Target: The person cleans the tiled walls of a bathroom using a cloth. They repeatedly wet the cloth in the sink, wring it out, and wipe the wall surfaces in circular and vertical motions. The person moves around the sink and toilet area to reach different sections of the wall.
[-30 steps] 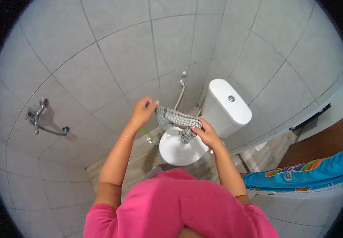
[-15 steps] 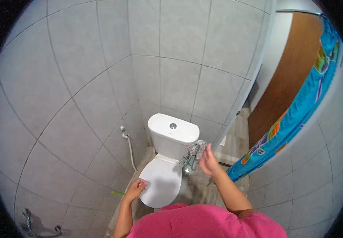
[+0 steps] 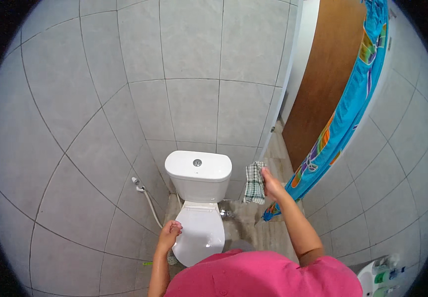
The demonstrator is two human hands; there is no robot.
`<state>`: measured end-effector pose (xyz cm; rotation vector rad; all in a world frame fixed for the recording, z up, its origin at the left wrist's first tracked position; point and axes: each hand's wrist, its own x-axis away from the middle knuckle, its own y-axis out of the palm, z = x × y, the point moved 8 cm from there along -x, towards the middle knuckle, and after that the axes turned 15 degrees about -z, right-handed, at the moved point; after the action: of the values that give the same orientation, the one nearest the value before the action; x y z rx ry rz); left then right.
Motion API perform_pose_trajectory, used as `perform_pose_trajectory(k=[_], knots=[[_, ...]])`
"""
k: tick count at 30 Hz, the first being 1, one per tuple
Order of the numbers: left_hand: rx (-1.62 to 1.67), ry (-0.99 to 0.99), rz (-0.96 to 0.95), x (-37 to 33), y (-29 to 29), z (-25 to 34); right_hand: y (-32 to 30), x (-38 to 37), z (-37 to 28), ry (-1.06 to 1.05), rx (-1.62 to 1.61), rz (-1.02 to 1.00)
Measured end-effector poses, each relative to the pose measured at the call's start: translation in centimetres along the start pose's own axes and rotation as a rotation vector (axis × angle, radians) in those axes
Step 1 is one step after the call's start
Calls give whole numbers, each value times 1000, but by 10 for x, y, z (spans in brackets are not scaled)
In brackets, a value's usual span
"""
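Observation:
My right hand (image 3: 273,185) grips a checked green-and-white cloth (image 3: 254,184), which hangs folded to the right of the toilet's tank. Over the left edge of the toilet lid, my left hand (image 3: 169,234) is loosely closed, its fingers curled in; nothing shows in it. Whether it touches the lid is hard to tell. The white toilet lid (image 3: 201,235) is down. Behind it stands the white tank (image 3: 198,177) with a round metal flush button (image 3: 197,163) on top.
A bidet sprayer (image 3: 135,181) with a white hose hangs on the left tiled wall. At right, a blue patterned curtain (image 3: 343,119) hangs by a doorway with a brown door (image 3: 323,74). Bottles (image 3: 383,276) stand on a white sink (image 3: 366,279) at lower right. A green object (image 3: 147,263) lies at lower left.
The view has turned toward the right, bringing the sink and bottles in. My right hand has moved away from the tank with the cloth, which hangs flatter. The left hand stays by the lid.

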<state>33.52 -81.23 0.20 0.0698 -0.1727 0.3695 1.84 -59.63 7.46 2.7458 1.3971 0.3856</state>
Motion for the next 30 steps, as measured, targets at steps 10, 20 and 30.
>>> perform_pose_trajectory(k=[10, 20, 30], knots=[[29, 67, 5, -58, 3, 16, -62, -56, -221, -783, 560, 424], [207, 213, 253, -165, 16, 45, -64, -68, -476, -1411, 1162, 657], [78, 283, 407, -207, 37, 82, -78, -126, -689, -1298, 1669, 1642]])
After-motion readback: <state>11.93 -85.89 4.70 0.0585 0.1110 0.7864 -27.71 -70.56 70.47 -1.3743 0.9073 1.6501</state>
